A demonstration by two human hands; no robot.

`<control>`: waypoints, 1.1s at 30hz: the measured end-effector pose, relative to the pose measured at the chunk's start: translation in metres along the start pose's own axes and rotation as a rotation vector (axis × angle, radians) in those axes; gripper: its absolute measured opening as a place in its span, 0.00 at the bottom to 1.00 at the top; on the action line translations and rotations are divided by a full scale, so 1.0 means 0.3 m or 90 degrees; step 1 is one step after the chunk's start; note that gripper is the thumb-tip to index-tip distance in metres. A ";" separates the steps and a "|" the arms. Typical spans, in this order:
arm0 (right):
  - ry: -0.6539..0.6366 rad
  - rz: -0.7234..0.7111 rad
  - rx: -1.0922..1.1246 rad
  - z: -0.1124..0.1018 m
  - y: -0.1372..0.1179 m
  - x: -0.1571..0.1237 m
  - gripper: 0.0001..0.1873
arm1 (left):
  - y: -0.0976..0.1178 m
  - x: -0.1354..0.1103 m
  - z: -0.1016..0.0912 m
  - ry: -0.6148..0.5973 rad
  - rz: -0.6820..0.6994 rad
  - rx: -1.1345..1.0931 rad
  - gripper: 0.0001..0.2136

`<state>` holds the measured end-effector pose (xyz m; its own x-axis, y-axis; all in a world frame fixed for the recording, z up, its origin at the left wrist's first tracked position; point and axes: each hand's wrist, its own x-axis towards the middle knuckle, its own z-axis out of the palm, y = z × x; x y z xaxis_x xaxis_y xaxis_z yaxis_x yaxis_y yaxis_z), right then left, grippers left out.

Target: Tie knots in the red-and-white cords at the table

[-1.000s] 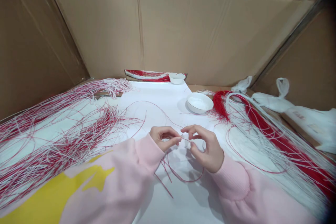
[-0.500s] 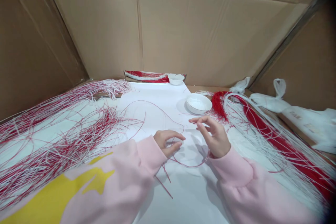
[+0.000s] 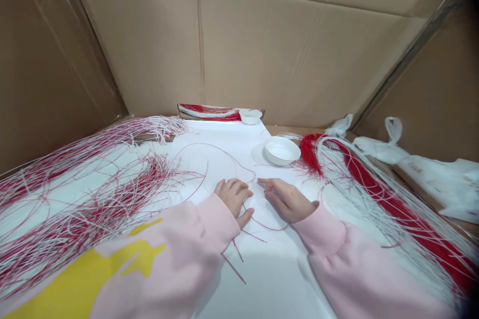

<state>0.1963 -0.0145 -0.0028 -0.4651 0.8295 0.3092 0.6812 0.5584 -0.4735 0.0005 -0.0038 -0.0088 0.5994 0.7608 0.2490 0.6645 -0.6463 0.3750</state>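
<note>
My left hand (image 3: 232,198) rests palm down on the white paper, with its thumb apart from the fingers. Thin red cord (image 3: 271,230) curves from beneath this hand towards the underside of my right hand (image 3: 287,200). The right hand lies low over the paper, index finger stretched leftward and thumb close below it, the other fingers folded. Its fingertips appear closed on the cord, though the contact is hard to see. Another thin red cord (image 3: 239,163) arcs over the paper just beyond both hands. Short red cord pieces (image 3: 234,268) lie near my left cuff.
Red and white cord bundles (image 3: 123,192) spread across the left side. More red and white cords (image 3: 389,199) lie at right. A white bowl (image 3: 282,151) stands beyond my right hand, a smaller bowl (image 3: 250,116) at the back. Cardboard walls (image 3: 262,50) enclose the table; plastic bags (image 3: 437,174) sit at right.
My right hand has come down and leftward, nearer the left hand. The left hand has turned flatter onto the paper, its fingers further forward. The cord loop between them has become smaller.
</note>
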 end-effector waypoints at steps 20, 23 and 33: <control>-0.076 -0.032 0.149 0.012 -0.036 -0.003 0.04 | -0.002 -0.007 0.008 -0.020 -0.037 0.088 0.23; -0.056 -0.016 0.202 0.018 -0.047 -0.003 0.03 | 0.001 -0.009 0.001 -0.037 -0.040 0.100 0.22; 0.063 0.128 0.311 0.049 -0.075 0.004 0.04 | 0.014 -0.006 -0.011 -0.021 -0.016 0.068 0.18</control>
<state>0.1720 -0.0261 -0.0040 -0.2805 0.9298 0.2383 0.3972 0.3384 -0.8530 0.0007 -0.0077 -0.0047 0.5949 0.7757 0.2108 0.7226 -0.6310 0.2824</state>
